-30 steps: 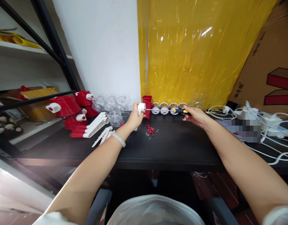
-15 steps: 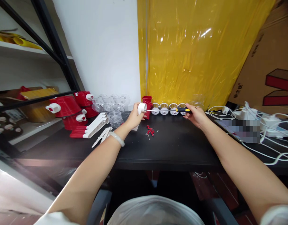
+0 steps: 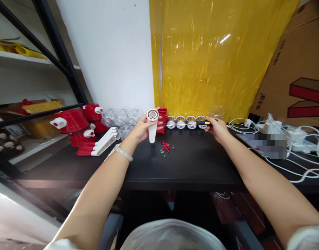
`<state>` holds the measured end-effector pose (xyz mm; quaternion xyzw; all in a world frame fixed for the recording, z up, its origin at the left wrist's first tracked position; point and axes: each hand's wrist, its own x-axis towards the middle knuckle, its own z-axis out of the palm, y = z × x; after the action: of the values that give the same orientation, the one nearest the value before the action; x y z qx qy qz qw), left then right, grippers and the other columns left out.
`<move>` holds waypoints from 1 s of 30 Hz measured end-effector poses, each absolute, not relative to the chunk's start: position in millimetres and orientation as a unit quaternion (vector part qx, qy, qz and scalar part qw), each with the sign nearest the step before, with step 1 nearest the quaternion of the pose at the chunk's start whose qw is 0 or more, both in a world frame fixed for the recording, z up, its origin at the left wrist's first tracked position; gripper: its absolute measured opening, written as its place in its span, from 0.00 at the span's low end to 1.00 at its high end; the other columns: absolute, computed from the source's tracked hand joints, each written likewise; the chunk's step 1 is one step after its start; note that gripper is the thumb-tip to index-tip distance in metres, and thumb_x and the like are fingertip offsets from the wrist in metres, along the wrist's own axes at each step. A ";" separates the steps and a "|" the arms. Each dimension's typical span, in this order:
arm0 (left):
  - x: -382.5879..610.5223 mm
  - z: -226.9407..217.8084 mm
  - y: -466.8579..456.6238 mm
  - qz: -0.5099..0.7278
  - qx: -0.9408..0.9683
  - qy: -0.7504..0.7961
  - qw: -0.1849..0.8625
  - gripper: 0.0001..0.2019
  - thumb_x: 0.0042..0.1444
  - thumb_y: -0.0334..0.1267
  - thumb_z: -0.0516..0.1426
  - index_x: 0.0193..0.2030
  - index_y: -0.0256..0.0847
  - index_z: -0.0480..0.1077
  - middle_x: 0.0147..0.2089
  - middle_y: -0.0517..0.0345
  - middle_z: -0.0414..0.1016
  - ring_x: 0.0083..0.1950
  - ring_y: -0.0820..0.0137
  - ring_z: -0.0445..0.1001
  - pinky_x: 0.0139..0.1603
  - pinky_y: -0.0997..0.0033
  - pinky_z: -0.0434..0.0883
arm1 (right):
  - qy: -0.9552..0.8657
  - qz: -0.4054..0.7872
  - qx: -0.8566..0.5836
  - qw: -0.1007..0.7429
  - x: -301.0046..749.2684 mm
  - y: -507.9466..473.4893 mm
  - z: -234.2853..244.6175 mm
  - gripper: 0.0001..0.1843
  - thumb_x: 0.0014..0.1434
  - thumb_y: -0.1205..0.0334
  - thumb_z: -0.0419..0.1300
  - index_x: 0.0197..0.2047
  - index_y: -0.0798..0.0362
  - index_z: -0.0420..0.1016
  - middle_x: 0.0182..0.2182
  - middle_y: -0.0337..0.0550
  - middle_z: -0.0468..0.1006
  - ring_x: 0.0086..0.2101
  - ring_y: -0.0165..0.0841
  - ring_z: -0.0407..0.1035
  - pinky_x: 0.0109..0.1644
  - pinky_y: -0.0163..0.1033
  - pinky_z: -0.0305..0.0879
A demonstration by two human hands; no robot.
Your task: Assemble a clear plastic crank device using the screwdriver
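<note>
Well back from table edge [image 3: 180, 180], screwdriver [image 3: 201, 123]

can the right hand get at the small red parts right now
Probably yes: nothing seems to stand between the right hand and the small red parts, though that hand grips a screwdriver.

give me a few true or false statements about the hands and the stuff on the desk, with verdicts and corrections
1. The right hand holds a screwdriver. True.
2. The screwdriver's handle is plain green. False: it is dark with yellow.
3. A pale bracelet circles the left wrist. True.
4. The left hand holds a white tube. True.
5. The white tube's round open end points down at the desk. False: that end is uppermost.
6. The bracelet lies loose on the desk. False: it is worn on the left wrist.
</note>
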<state>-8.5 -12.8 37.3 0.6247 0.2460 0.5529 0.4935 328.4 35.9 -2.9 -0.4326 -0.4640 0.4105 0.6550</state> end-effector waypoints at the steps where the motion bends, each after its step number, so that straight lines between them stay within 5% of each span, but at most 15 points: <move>1: -8.2 37.2 -13.4 0.549 0.627 0.241 0.497 0.29 0.51 0.32 0.61 0.61 0.46 0.66 0.49 0.53 0.77 0.47 0.64 0.78 0.54 0.51 0.75 | -0.465 0.410 -0.440 0.650 328.1 36.1 -3.7 0.17 0.48 0.50 0.69 0.26 0.52 0.68 0.15 0.33 0.66 0.16 0.25 0.62 0.22 0.31 0.68; 16: -6.1 29.3 -4.7 0.544 0.667 0.244 0.447 0.34 0.45 0.32 0.66 0.62 0.43 0.68 0.54 0.51 0.77 0.51 0.63 0.76 0.57 0.61 0.72 | -0.475 0.412 -0.475 0.615 322.4 36.2 -8.3 0.14 0.52 0.54 0.69 0.28 0.53 0.71 0.14 0.35 0.69 0.16 0.25 0.66 0.24 0.30 0.72; 30: -3.4 29.6 -6.2 0.550 0.668 0.265 0.426 0.32 0.42 0.34 0.68 0.58 0.42 0.71 0.53 0.51 0.77 0.53 0.62 0.75 0.59 0.60 0.70 | -0.475 0.415 -0.476 0.613 320.1 34.4 -6.9 0.14 0.52 0.55 0.69 0.29 0.54 0.71 0.15 0.36 0.70 0.16 0.26 0.67 0.23 0.31 0.73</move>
<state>-3.4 -6.2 29.6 0.6679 0.2651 0.5499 0.4257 320.1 34.4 -6.9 -0.4760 -0.4753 0.4150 0.6126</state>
